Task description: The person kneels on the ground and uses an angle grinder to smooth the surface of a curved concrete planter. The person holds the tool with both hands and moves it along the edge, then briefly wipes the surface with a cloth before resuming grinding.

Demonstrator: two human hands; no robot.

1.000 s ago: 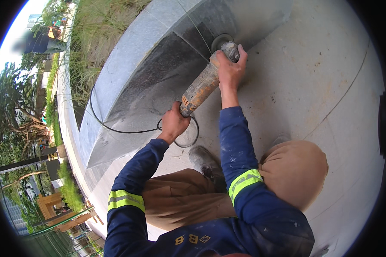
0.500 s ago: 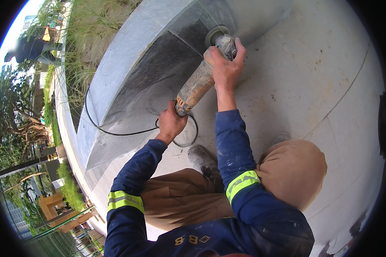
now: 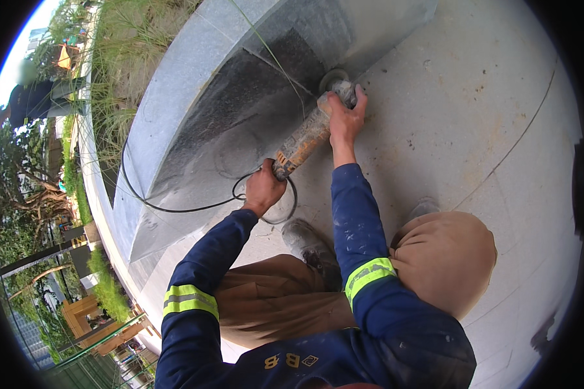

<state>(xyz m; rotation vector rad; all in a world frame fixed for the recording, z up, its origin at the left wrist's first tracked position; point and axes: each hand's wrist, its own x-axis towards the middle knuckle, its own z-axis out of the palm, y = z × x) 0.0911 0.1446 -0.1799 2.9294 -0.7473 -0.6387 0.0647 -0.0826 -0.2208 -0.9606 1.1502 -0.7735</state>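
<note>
Both my hands grip a dusty orange-and-grey angle grinder (image 3: 303, 141), held slantwise. My left hand (image 3: 263, 188) is wrapped round its rear end, where a black cord (image 3: 175, 211) loops away to the left. Up at the head, my right hand (image 3: 346, 120) closes round the front, thumb and fingers on either side. The round disc (image 3: 334, 79) sits at the low end of the grey stone wall face (image 3: 266, 91), near where it meets the floor. Whether the disc touches the stone is hard to make out. A darker patch covers part of that face.
Pale concrete floor (image 3: 461, 129) spreads to the right, with a long crack line. Grass (image 3: 133, 58) grows behind the curved wall top (image 3: 194, 52), one blade hanging over the face. My boot (image 3: 308, 243) is close below the cord loop. A person (image 3: 32, 100) is at the far left.
The grinder's head and my right hand have moved down along the wall face, toward the floor. My left hand has shifted slightly down and right. More dark surface shows above the disc.
</note>
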